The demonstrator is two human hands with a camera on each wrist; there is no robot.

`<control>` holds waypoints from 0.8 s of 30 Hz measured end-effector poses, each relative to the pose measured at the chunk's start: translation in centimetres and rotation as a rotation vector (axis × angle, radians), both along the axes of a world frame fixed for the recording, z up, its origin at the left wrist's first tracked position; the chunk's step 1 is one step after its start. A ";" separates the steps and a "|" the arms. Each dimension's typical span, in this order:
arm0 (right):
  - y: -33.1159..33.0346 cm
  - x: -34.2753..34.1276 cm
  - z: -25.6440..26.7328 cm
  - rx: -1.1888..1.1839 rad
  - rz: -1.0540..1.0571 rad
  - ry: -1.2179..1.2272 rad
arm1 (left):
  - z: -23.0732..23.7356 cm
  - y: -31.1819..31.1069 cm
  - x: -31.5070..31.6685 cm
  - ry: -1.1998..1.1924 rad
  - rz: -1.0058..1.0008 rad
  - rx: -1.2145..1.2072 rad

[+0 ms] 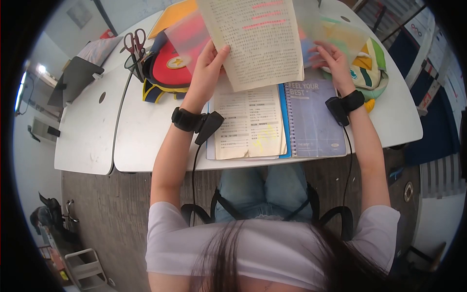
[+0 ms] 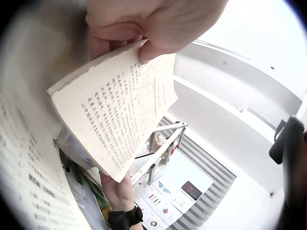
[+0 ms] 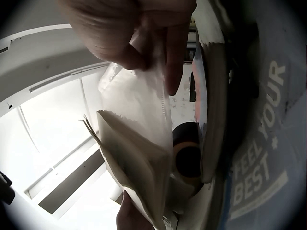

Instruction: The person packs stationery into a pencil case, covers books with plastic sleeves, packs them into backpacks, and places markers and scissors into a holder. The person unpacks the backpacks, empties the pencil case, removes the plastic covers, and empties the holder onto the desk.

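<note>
My left hand (image 1: 206, 70) grips a loose, coverless stack of printed pages (image 1: 258, 53) by its left edge, thumb on the front sheet. Pink highlighting marks some lines near the top. In the left wrist view the stack (image 2: 115, 105) shows a rough, torn-looking edge under the fingers. Behind the pages spreads a translucent plastic sleeve (image 1: 311, 27), and my right hand (image 1: 335, 63) pinches its right side. The right wrist view shows the sleeve (image 3: 134, 91) crumpled between thumb and fingers, with the page stack (image 3: 136, 158) beside it. Both hands are raised over the table.
Below lie more printed pages (image 1: 248, 126) with yellow marks, on a blue folder (image 1: 286, 141), beside a spiral notebook (image 1: 316, 121). A red pouch (image 1: 170, 63) and a holder with scissors (image 1: 134, 41) stand left; a green-and-cream bag (image 1: 377, 73) sits right.
</note>
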State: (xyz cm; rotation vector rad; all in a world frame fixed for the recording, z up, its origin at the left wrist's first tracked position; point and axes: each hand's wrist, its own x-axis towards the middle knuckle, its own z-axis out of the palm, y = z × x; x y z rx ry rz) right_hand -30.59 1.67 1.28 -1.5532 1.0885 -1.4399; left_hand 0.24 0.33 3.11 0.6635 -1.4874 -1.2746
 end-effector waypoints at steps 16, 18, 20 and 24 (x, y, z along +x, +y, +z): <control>-1.1 -1.6 -0.6 -0.136 -0.336 -0.240 | 0.2 0.0 0.2 0.094 0.066 0.000; -1.1 -2.2 -0.5 -0.156 -0.389 -0.295 | 0.3 -0.1 0.2 0.099 0.063 -0.003; -1.0 -2.5 -0.3 -0.167 -0.498 -0.359 | 0.2 0.0 0.2 0.107 0.064 -0.003; -0.7 -2.4 0.2 -0.294 -0.556 -0.331 | 0.3 0.1 0.2 0.106 0.053 -0.003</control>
